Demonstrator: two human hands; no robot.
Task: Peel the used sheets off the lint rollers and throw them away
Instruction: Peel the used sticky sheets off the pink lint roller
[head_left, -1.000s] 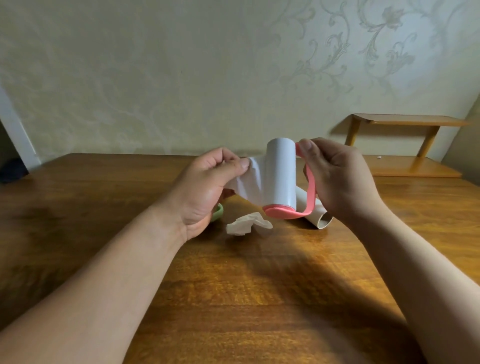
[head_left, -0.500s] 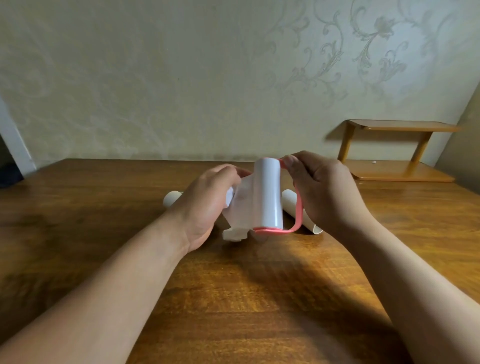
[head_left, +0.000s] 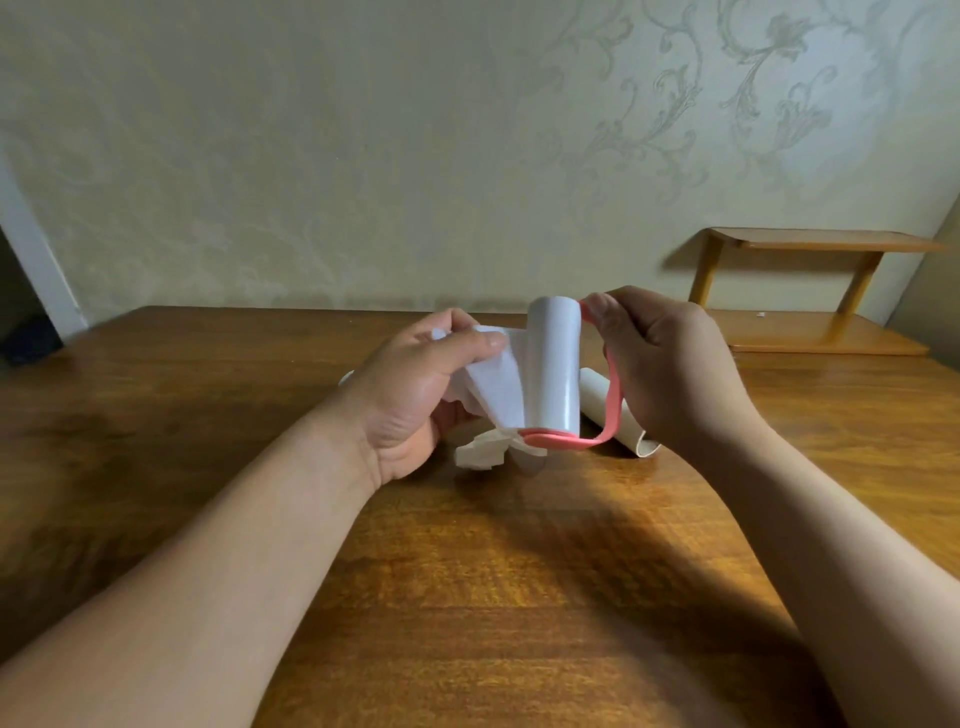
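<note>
- We hold the lint roller (head_left: 554, 371) up over the middle of the table (head_left: 467, 597). Our right hand (head_left: 670, 369) is closed around its pink handle (head_left: 613, 402).
- Our left hand (head_left: 415, 384) pinches the used sheet (head_left: 496, 387), which is partly peeled off to the left.
- The sheet could rip if we tug too fast. It could also stick to our fingers.
- A crumpled sheet (head_left: 480, 452) lies on the table just below the roller, not thrown away yet.
- We see no words or labels anywhere.

Dim warm light, soft arm shadows on the glossy table (head_left: 467, 597), wide-angle bending at edges.
</note>
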